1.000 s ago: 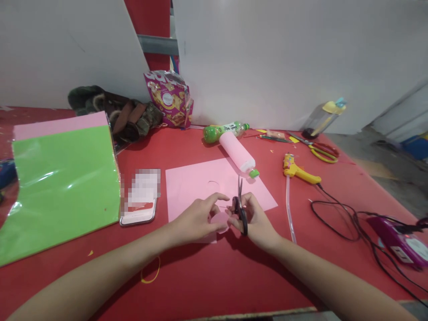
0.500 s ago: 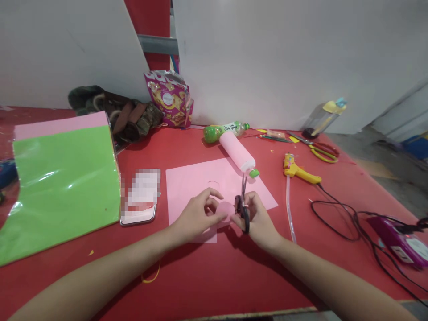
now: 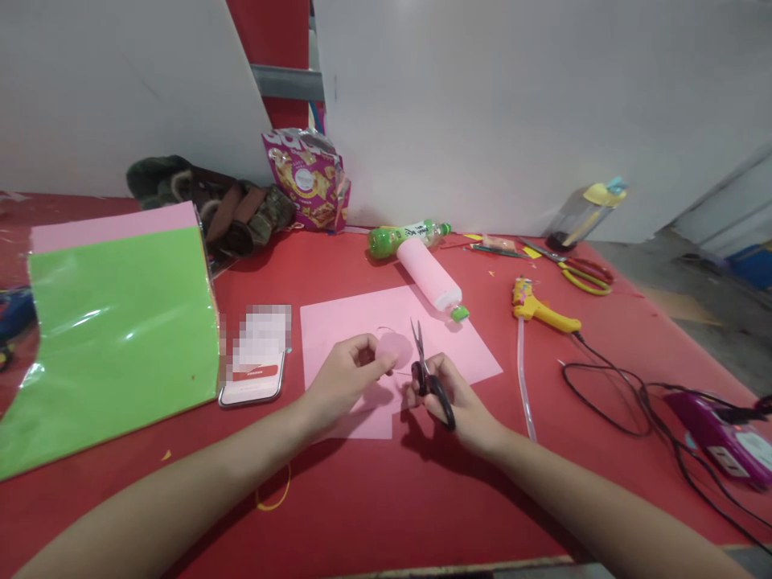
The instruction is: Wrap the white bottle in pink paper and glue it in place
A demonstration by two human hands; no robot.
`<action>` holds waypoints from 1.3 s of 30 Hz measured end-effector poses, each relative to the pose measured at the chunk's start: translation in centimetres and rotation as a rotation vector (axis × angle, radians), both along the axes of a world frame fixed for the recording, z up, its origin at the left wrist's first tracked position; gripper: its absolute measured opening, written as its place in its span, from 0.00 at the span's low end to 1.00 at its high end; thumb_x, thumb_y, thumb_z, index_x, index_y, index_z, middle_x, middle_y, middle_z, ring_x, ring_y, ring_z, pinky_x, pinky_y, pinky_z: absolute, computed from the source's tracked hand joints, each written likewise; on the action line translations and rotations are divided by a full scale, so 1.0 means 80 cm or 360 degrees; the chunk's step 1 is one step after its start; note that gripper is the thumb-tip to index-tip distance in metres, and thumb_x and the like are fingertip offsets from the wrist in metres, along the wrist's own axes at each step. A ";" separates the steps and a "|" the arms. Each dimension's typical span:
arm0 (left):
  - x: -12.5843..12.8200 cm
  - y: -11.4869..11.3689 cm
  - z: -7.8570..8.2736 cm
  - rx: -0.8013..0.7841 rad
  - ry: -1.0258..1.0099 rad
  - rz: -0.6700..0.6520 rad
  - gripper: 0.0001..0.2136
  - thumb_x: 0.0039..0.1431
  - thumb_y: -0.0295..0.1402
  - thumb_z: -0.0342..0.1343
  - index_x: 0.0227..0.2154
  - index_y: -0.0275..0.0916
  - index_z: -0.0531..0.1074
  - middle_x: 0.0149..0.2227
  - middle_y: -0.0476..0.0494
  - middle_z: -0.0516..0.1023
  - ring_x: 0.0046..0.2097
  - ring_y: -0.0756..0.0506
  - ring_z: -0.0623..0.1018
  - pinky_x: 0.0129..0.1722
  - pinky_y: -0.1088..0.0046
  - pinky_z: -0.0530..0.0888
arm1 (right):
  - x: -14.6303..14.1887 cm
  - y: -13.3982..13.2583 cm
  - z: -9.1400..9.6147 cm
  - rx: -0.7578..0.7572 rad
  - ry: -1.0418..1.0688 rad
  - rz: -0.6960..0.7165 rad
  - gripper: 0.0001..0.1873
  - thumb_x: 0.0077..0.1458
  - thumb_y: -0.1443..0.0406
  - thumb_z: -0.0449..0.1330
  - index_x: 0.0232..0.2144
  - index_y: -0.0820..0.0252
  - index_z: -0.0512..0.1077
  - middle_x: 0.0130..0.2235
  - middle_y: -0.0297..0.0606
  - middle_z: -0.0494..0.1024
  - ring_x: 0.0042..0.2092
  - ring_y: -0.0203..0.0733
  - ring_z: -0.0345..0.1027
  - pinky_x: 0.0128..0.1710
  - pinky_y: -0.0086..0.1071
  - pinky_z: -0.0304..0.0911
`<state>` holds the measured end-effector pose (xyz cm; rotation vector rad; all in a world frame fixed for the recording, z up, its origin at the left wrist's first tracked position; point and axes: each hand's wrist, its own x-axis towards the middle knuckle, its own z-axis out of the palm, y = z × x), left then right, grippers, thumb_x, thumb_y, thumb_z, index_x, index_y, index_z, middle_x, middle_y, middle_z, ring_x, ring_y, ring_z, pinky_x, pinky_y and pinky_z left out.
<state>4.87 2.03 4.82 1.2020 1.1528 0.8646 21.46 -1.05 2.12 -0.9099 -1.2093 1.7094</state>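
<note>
Between its thumb and fingers, my left hand [image 3: 350, 374] pinches a small round piece of pink paper [image 3: 395, 351]. Black-handled scissors [image 3: 420, 354] are in my right hand [image 3: 455, 402], their blades slightly parted and pointing up, just right of the round piece and apart from it. Beneath both hands lies a larger pink sheet [image 3: 338, 322] with a corner cut out at its front. Just behind the hands, a bottle wrapped in pink [image 3: 428, 275] with a green cap lies on its side, near a green bottle [image 3: 386, 241].
A yellow glue gun [image 3: 539, 310] with a clear stick and cable is at right, near a purple power box [image 3: 720, 438]. Red-and-yellow scissors [image 3: 585, 273] lie behind. To the left are a phone [image 3: 256, 374] and green sheets in plastic [image 3: 121, 322]. A snack bag [image 3: 307, 181] stands behind.
My left hand has raised the round paper up and left. The scissors have tilted leftward, away from the paper, and my right hand has shifted slightly.
</note>
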 end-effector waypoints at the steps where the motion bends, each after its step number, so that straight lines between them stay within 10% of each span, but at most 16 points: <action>1: 0.000 0.000 0.001 0.0000 0.0007 -0.0010 0.09 0.44 0.33 0.54 0.18 0.37 0.60 0.19 0.54 0.63 0.23 0.54 0.64 0.23 0.79 0.63 | 0.000 0.000 0.001 0.0012 0.0004 -0.0019 0.21 0.42 0.55 0.61 0.26 0.55 0.51 0.25 0.26 0.62 0.28 0.32 0.58 0.32 0.32 0.56; 39: -0.008 0.004 0.010 0.0308 0.0171 0.0084 0.05 0.46 0.28 0.54 0.26 0.36 0.64 0.23 0.54 0.65 0.25 0.55 0.65 0.26 0.79 0.66 | 0.004 -0.004 0.010 0.0009 -0.0219 0.0150 0.15 0.47 0.56 0.57 0.25 0.56 0.54 0.25 0.28 0.65 0.28 0.33 0.59 0.30 0.31 0.56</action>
